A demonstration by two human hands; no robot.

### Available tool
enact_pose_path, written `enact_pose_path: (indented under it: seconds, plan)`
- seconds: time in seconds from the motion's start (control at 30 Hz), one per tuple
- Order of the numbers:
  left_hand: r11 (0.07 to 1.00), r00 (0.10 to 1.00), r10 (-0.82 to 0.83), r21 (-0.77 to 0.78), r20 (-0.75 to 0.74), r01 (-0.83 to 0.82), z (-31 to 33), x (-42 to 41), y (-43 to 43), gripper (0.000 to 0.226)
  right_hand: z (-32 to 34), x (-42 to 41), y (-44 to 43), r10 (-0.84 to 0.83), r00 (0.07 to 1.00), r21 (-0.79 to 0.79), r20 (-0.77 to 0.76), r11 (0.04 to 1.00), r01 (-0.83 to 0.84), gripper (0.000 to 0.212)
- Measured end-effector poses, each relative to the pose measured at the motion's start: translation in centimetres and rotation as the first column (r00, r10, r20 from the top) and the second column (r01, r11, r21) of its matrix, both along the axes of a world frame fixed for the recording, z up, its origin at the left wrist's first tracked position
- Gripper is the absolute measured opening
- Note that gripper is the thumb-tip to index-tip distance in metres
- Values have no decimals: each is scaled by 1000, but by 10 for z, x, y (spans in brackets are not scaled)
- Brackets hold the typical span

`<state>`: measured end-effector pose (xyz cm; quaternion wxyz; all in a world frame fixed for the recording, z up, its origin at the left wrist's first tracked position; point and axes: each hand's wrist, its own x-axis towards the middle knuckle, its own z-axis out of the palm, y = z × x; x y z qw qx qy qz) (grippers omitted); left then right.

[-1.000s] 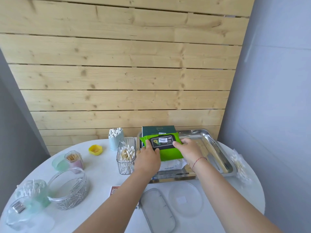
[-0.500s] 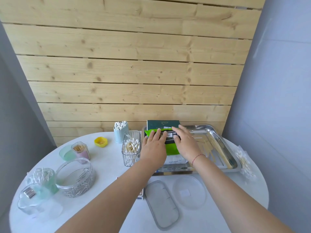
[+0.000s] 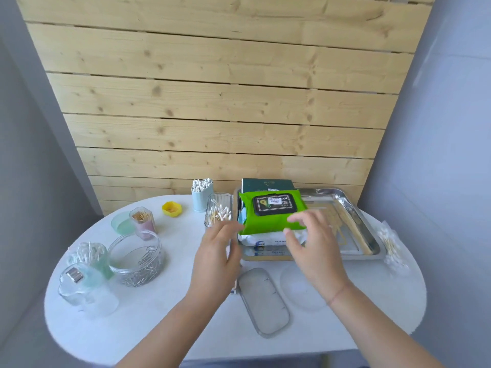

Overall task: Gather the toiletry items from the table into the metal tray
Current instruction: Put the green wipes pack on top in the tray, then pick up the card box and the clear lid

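Both hands are hovering empty above the round white table (image 3: pixel 164 309), fingers spread wide and gripping nothing. The left hand (image 3: pixel 216 257) is hanging loose near the tray's near-left corner; the right hand (image 3: pixel 314 251) is floating over the tray's front edge, its blurred fingertips (image 3: pixel 292 217) just at the near edge of the bright green soft-plastic wipes pack (image 3: pixel 268 221).

That pack is lying flat beyond and between the two hands, its long axis running left to right, its black rigid flip lid (image 3: pixel 275 205) facing up. It is sitting on top of a white crinkly pack (image 3: pixel 265 239), with a dark green cardboard box (image 3: pixel 268 185) behind it, all in the left part of the shiny rectangular metal tray (image 3: pixel 353 211).

Just beyond the left hand a clear ribbed plastic container of cotton swabs (image 3: pixel 219 212) is standing upright beside the tray, and a pale blue cup of swabs (image 3: pixel 202 193) is standing further back. Nearer than both hands, a flat clear oblong lid (image 3: pixel 263 301) and a clear round lid (image 3: pixel 303 288) are lying on the table. Off to the right of the right hand, a loose clear bag of swabs (image 3: pixel 392 245) is resting by the tray's outer rim. Far to the left, a clear round tub of metal paperclips (image 3: pixel 138 258) is sitting.
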<state>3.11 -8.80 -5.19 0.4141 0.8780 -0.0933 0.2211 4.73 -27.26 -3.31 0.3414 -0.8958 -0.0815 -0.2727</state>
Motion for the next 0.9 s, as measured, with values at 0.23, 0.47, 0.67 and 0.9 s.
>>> enact_pose_path:
  seconds: [0.23,0.47,0.67,0.9]
  plan:
    - [984,983,168,-56,-67,-172,-31,-54,37,31,-38,-68,55,-154,860,-605,-487,769,-205,82]
    - [965,959,241,-70,-145,-253,-41,-64,62,34,-63,-79,63,-220,915,-642,-339,765,-54,58]
    - [973,967,211,-61,-143,-222,-38,-69,61,31,-53,-76,66,-239,891,-625,-386,778,-62,23]
    - [995,982,55,-74,-179,-69,-35,-66,39,24,-47,-74,62,-227,863,-525,-452,849,-51,17]
